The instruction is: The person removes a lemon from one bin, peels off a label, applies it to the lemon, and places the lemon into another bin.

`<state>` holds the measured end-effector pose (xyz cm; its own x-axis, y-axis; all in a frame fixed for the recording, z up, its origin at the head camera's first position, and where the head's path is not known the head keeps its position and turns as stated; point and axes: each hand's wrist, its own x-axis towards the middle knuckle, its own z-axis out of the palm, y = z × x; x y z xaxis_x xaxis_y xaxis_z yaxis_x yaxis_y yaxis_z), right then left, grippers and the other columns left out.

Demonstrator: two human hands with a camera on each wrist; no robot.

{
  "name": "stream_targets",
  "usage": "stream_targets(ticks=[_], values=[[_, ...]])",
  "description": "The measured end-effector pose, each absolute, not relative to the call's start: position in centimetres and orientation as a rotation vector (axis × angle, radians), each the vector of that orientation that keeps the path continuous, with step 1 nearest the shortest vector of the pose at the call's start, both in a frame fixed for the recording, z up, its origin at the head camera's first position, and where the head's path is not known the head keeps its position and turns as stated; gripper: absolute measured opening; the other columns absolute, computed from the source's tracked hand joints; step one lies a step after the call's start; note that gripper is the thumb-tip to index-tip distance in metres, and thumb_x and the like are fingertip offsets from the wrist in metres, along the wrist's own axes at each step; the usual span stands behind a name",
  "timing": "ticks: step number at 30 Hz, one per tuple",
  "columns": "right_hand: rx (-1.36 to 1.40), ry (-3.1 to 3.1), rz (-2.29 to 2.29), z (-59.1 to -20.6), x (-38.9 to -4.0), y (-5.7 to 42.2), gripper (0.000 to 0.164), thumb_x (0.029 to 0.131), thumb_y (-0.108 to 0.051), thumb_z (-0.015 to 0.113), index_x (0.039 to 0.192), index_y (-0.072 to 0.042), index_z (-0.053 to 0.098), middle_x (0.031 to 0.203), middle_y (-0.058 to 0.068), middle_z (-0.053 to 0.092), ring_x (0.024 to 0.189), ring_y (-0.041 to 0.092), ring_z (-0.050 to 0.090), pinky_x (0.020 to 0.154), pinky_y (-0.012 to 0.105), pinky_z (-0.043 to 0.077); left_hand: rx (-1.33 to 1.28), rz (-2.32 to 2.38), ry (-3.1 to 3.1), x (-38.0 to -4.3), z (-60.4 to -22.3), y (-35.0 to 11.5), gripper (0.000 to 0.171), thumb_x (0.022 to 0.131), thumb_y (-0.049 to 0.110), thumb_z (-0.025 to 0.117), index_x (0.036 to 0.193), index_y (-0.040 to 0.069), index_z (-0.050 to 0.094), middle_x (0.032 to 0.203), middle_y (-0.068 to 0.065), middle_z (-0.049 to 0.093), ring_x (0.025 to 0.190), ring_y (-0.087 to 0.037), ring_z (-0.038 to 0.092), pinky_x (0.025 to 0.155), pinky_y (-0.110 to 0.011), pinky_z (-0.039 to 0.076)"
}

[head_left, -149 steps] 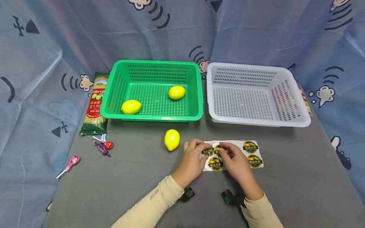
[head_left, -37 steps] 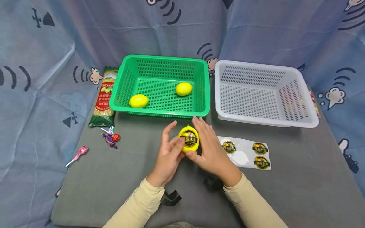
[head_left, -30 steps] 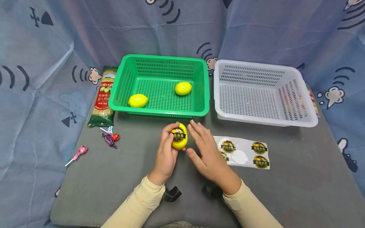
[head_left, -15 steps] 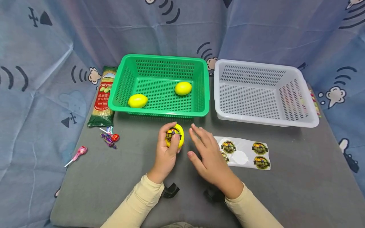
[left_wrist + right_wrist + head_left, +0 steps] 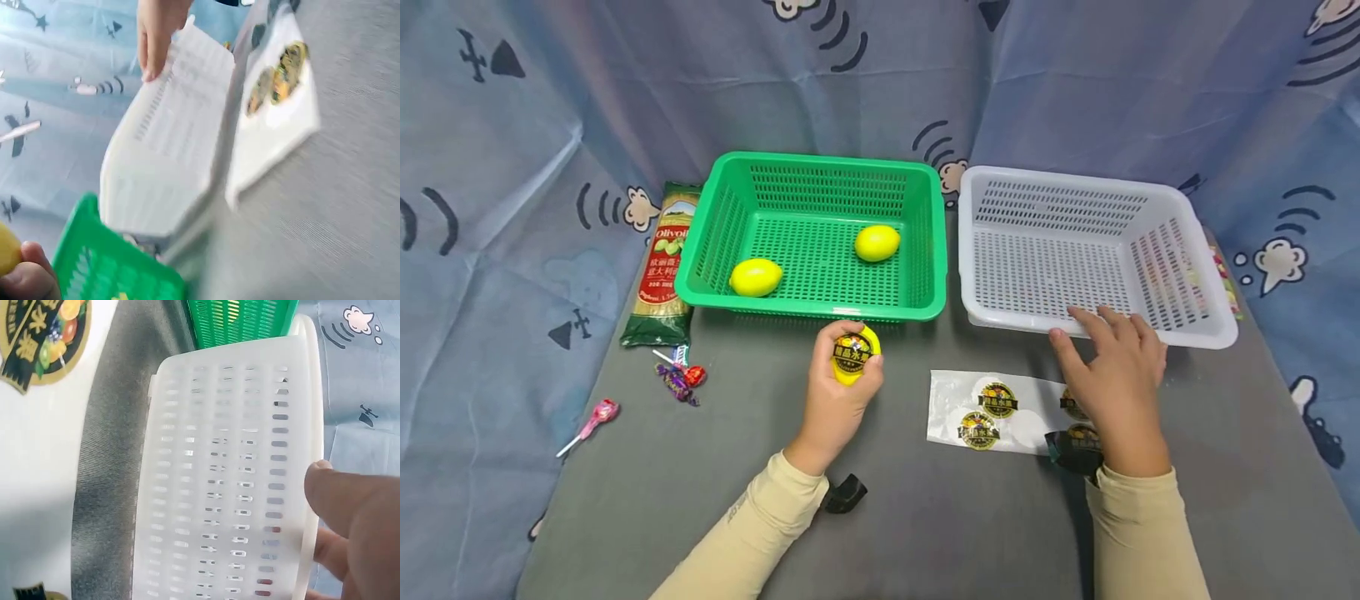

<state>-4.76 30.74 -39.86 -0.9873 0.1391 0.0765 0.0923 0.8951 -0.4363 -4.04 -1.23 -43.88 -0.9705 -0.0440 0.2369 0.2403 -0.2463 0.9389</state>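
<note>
Yellow lemon (image 5: 847,377) in hand: in the head view, a person's left hand (image 5: 837,402) curls thumb and fingers round the fruit, its round black-and-gold sticker (image 5: 853,353) facing the camera, just on the near side of a green basket (image 5: 805,307). Two more lemons (image 5: 877,243) lie inside. To the right, the right hand (image 5: 1118,383) reaches over the near rim of a white basket (image 5: 1015,321), beside a sheet of stickers (image 5: 951,404) on the gray table (image 5: 925,533). Along the left side sit a pasta packet (image 5: 658,279) and a pink lollipop (image 5: 598,414). The left wrist view, blurred, catches the lemon's edge against fingertips. The right wrist view shows the right thumb at the white rim, other fingers beyond; whether they clamp it, one cannot tell.
</note>
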Motion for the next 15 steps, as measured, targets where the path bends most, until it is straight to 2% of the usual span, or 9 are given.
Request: stream_targets(ticks=[5, 10, 12, 15], values=[[-0.120, -2.949, 0.660, -40.0, -4.7, 31.4, 0.055, 0.109, -0.047, 0.057, 0.147, -0.008, 0.061, 0.152, 0.031, 0.047, 0.153, 0.055, 0.017, 0.118, 0.076, -0.005, -0.368, -2.360, -1.937, -7.1, -41.0, 2.2, 0.048, 0.096, 0.002, 0.067, 0.140, -0.001, 0.047, 0.128, -0.014, 0.053, 0.098, -0.020, 0.058, 0.079, -0.025, 0.055], [-0.128, -2.960, 0.631, -39.6, -4.6, 31.2, 0.055, 0.107, -0.045, 0.062, 0.146, -0.008, 0.063, 0.151, 0.030, 0.050, 0.151, 0.057, 0.023, 0.117, 0.079, 0.000, -0.459, -2.193, -2.386, -11.7, -37.3, 7.6, 0.055, 0.102, 0.014, 0.067, 0.153, 0.016, 0.046, 0.143, -0.014, 0.046, 0.112, -0.020, 0.055, 0.088, -0.031, 0.054], [-0.133, -2.957, 0.626, -39.6, -4.8, 31.3, 0.055, 0.106, -0.044, 0.064, 0.147, -0.008, 0.063, 0.151, 0.030, 0.051, 0.151, 0.056, 0.024, 0.117, 0.079, 0.002, -0.451, -2.059, -2.585, -13.9, -36.6, 10.1, 0.055, 0.103, 0.021, 0.068, 0.154, 0.023, 0.047, 0.142, -0.013, 0.047, 0.113, -0.019, 0.054, 0.087, -0.031, 0.053], [-0.145, -2.953, 0.630, -39.5, -5.1, 31.4, 0.055, 0.106, -0.044, 0.065, 0.148, -0.008, 0.063, 0.151, 0.030, 0.051, 0.151, 0.055, 0.025, 0.117, 0.079, 0.002, -0.424, -1.856, -2.819, -16.8, -36.4, 13.7, 0.053, 0.103, 0.028, 0.070, 0.153, 0.025, 0.051, 0.138, -0.009, 0.053, 0.118, -0.016, 0.052, 0.088, -0.027, 0.050]])
